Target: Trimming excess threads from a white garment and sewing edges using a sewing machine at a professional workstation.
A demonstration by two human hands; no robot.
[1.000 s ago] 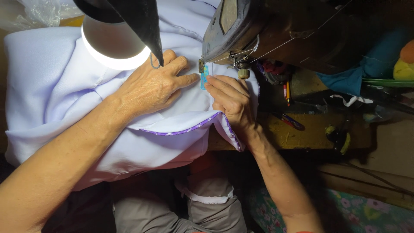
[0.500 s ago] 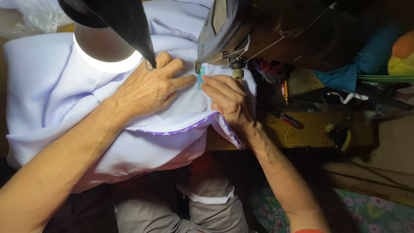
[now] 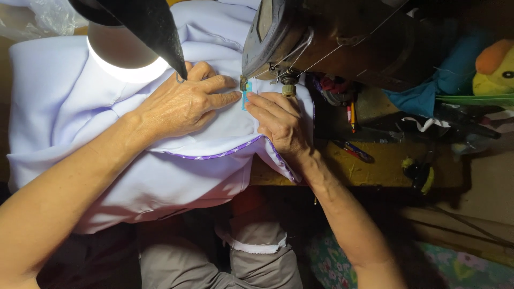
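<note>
Nearest the camera, at 6 o'clock, the person's knees in grey trousers (image 3: 235,257) fill the bottom edge, with a patch of floral-printed cloth (image 3: 332,257) just to their right. Above them the pale lilac fabric with a purple-stitched hem (image 3: 80,134) spreads over the left half of the view, its folded edge running out toward 3 o'clock and hanging over the front of the worn yellow wooden table (image 3: 385,168).

The left hand (image 3: 182,104) lies flat and open on the fabric, fingers stretched toward 3 o'clock, pressing the cloth down; it grips nothing. The right hand (image 3: 278,120) rests at 3 o'clock of it, the two fingertips close together. Its fingers are curled and press the fabric beside a small turquoise tag (image 3: 246,99), which sits between the two hands, right under the needle area.

Further off, at 12 o'clock, the dark metal sewing machine head (image 3: 321,37) stands over the tag, thread running along its side. At 11 o'clock a black cone-shaped lamp shade (image 3: 144,21) hangs over the cloth. On the table at 3 o'clock lie a red pencil (image 3: 352,115) and a dark pen (image 3: 353,151); at 2 o'clock sit a blue cloth bundle (image 3: 433,85) and a yellow soft toy (image 3: 495,72)
</note>
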